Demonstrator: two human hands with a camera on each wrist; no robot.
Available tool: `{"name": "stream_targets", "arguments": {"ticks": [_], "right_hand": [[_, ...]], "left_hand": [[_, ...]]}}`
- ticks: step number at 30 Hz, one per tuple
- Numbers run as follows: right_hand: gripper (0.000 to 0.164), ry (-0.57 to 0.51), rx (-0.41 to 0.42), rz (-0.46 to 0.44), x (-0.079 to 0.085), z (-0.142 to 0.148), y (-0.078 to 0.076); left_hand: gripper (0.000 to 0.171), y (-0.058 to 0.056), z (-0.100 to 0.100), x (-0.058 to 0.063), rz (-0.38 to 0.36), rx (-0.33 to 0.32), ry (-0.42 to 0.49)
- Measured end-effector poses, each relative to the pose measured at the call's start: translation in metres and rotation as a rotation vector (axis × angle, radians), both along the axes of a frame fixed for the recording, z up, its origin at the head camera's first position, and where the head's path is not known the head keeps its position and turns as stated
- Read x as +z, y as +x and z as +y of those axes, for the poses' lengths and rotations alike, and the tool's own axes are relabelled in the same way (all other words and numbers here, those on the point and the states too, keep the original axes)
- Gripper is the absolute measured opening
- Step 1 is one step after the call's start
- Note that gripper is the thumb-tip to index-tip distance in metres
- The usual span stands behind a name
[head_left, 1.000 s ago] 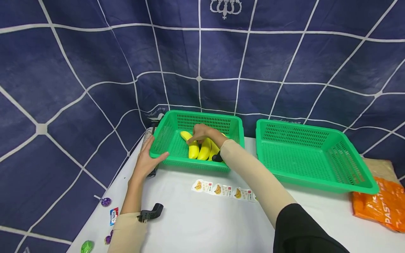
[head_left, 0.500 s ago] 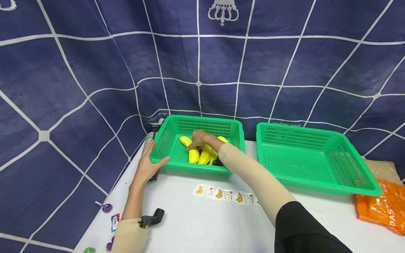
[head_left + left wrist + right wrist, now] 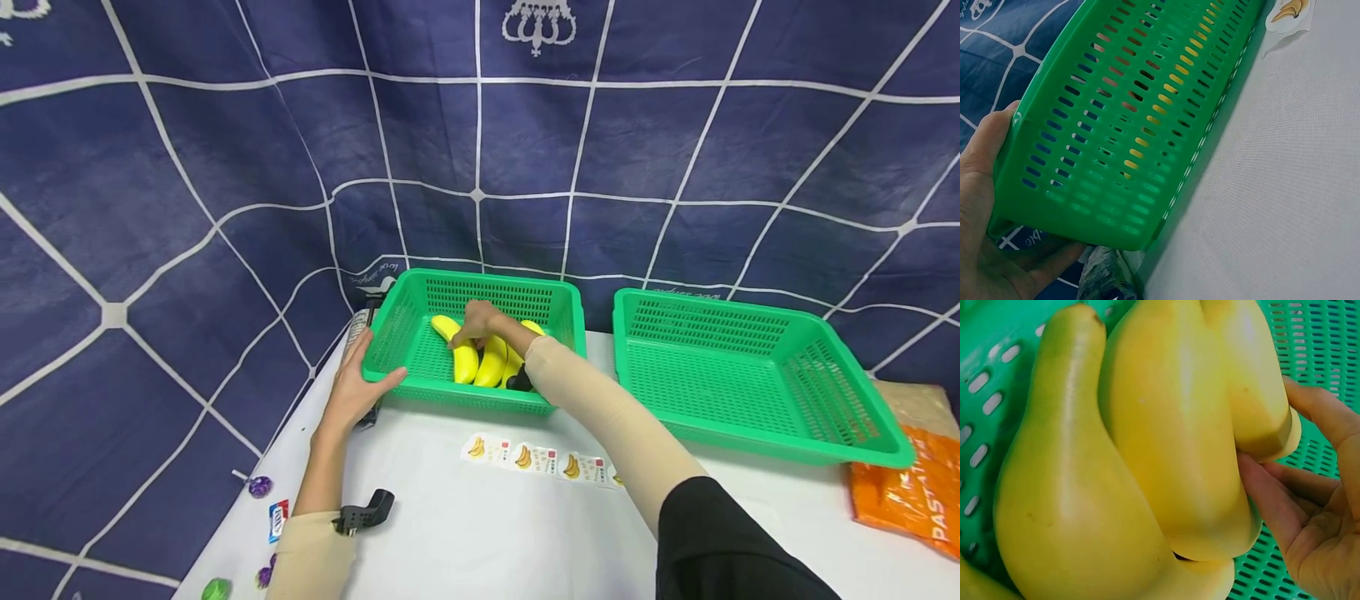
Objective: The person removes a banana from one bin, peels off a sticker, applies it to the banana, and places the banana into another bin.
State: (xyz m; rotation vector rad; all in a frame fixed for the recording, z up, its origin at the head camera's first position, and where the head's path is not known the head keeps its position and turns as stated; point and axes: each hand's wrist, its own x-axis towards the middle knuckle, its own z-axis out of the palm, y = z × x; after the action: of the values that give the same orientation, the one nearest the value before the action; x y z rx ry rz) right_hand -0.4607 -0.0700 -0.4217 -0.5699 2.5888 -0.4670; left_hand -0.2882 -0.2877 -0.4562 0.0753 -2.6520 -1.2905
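Note:
A yellow banana [image 3: 465,360] lies at the left of several side by side in the left green basket [image 3: 450,398]. My right hand [image 3: 476,321] reaches into that basket and pinches this banana, its thumb on one side and fingers on the other. In the right wrist view, the hand [image 3: 1316,506] is at the end of the banana [image 3: 1260,394], beside a larger-looking banana [image 3: 1172,437]. My left hand [image 3: 352,387] holds the basket's left front corner, thumb over the rim; the left wrist view shows the hand [image 3: 988,206] around the basket's end wall [image 3: 1066,219].
A second green basket [image 3: 697,371] stands to the right. An orange pasta bag [image 3: 907,492] lies at the far right. A strip of banana stickers [image 3: 536,460] is in front. Small purple and green items, including a purple ball [image 3: 260,487], lie along the left table edge.
The view shifts slightly with the head. Both hands stay nearly in place, the right among the bananas and the left at the basket's corner.

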Motion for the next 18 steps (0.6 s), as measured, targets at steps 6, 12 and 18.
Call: {"name": "stream_targets", "arguments": {"ticks": [6,12,18], "right_hand": [[0.040,-0.010,0.001,0.033,0.006,0.003,0.002],[0.038,-0.043,-0.001,0.078,0.018,0.004,0.004],[0.038,-0.062,0.005,0.088,0.030,0.007,0.006]], "left_hand": [[0.100,0.000,0.003,0.000,0.000,-0.012,0.007],[0.100,-0.002,0.004,0.001,0.017,-0.011,0.003],[0.099,-0.001,0.003,0.002,0.014,-0.006,-0.005]]}}
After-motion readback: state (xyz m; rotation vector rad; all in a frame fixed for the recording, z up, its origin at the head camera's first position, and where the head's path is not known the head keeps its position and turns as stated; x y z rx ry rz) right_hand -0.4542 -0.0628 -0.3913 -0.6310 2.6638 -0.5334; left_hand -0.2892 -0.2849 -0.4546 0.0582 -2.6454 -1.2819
